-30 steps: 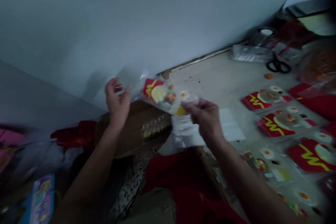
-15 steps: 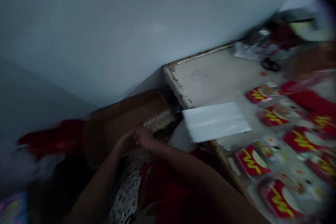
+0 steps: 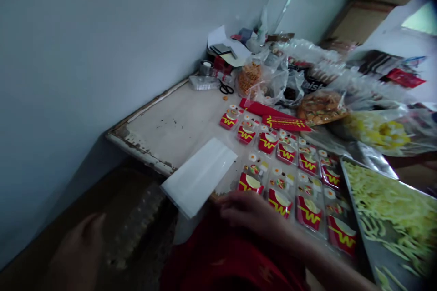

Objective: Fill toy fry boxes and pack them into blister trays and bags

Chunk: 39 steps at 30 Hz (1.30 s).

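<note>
At the lower left, my left hand (image 3: 77, 248) is over a dark brown box, blurred, its fingers too smeared to show their state. Beside it, inside the box, lies a row of clear plastic packs (image 3: 136, 223). My right hand (image 3: 251, 211) is at the table's front edge, fingers loosely stretched out and apart, with nothing visible in them. A flat stack of white sheets or sleeves (image 3: 200, 177) juts over the table edge just left of it. Beyond that hand lie rows of clear packs with red fry-carton pieces (image 3: 285, 152) marked in yellow.
A metal tray (image 3: 368, 241) of pale fry-shaped pieces is at the right. Black scissors (image 3: 226, 87), a bag of orange pieces (image 3: 249, 77) and a bag of yellow pieces (image 3: 378, 134) sit farther back. The white table (image 3: 160, 118) has a chipped edge beside the wall.
My hands were together at the plastic packs in the box; now they are apart, the right one over by the table edge. The view has swung right, showing the tray and bags.
</note>
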Each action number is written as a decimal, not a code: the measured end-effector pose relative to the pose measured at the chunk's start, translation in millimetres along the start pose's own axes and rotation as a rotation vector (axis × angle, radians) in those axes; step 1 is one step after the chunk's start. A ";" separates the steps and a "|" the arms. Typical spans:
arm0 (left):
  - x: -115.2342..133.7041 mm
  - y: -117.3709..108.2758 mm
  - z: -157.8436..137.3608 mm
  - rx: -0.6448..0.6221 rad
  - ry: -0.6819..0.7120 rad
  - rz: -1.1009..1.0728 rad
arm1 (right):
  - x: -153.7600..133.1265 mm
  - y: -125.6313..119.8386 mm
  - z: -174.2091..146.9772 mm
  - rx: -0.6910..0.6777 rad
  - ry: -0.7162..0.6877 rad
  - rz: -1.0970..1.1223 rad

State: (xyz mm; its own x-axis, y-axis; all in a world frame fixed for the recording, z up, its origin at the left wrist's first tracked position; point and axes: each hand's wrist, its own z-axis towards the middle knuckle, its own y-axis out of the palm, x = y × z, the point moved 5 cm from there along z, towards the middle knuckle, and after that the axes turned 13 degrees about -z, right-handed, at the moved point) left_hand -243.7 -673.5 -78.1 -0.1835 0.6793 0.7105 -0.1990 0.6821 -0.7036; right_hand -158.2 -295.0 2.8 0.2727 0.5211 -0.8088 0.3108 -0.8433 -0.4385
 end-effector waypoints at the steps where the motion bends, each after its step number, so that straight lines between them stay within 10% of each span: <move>1: 24.7 10.0 5.8 0.056 0.097 -0.032 | 17.6 -21.3 -10.6 0.099 0.061 -0.008; 5: 163.6 101.2 32.9 -0.204 0.557 -0.013 | 66.5 -74.2 -39.4 0.326 0.124 -0.173; 11: 285.8 220.4 84.9 -0.439 0.491 0.272 | 73.2 -93.0 -50.9 0.320 -0.028 -0.641; 17: 280.6 249.8 107.0 -0.619 0.297 0.221 | 84.1 -118.3 -52.6 0.321 -0.099 -0.679; 28: 264.6 223.8 120.8 -0.479 0.320 0.056 | 78.1 -121.7 -20.1 0.054 -0.484 -0.952; 35: 239.4 227.6 117.0 -0.794 0.003 -0.115 | 76.3 -123.6 30.1 -0.219 -0.634 -1.066; 39: 244.9 209.5 101.8 -0.487 0.169 0.142 | 68.9 -116.2 42.6 -0.231 -0.740 -1.129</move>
State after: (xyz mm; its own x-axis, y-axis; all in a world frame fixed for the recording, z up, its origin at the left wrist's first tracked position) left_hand -428.3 -391.8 -50.5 -0.0107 0.7806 0.6250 0.2941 0.5998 -0.7441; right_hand -214.3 -166.7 -18.6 -0.7509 0.6514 -0.1090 0.2012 0.0684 -0.9772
